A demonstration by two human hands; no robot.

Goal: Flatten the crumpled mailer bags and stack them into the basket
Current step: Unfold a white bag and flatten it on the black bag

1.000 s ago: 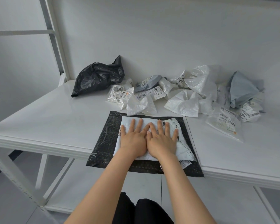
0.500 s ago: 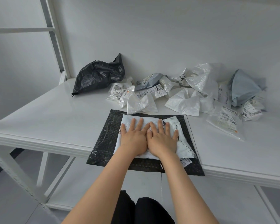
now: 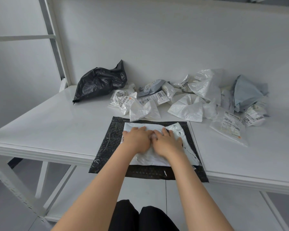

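A white mailer bag (image 3: 150,157) lies mostly flattened on top of a flat black mailer (image 3: 109,147) at the table's front edge. My left hand (image 3: 137,139) and my right hand (image 3: 167,142) press down on the white bag side by side, thumbs nearly touching and fingers pointing away from me. Behind them lies a pile of several crumpled white mailers (image 3: 188,109) with printed labels. A crumpled black bag (image 3: 100,82) sits at the back left and a crumpled blue-grey bag (image 3: 245,94) at the back right. No basket is in view.
The white table (image 3: 48,124) runs left and right, with a white wall close behind the pile. A white shelf upright (image 3: 55,47) stands at the back left corner. The black mailer overhangs the front edge above my knees. A seam splits the tabletop right of the mailers.
Both hands stay on the white bag at much the same spot. Their fingers were spread long and flat before and now look drawn in shorter. The view has tilted slightly.
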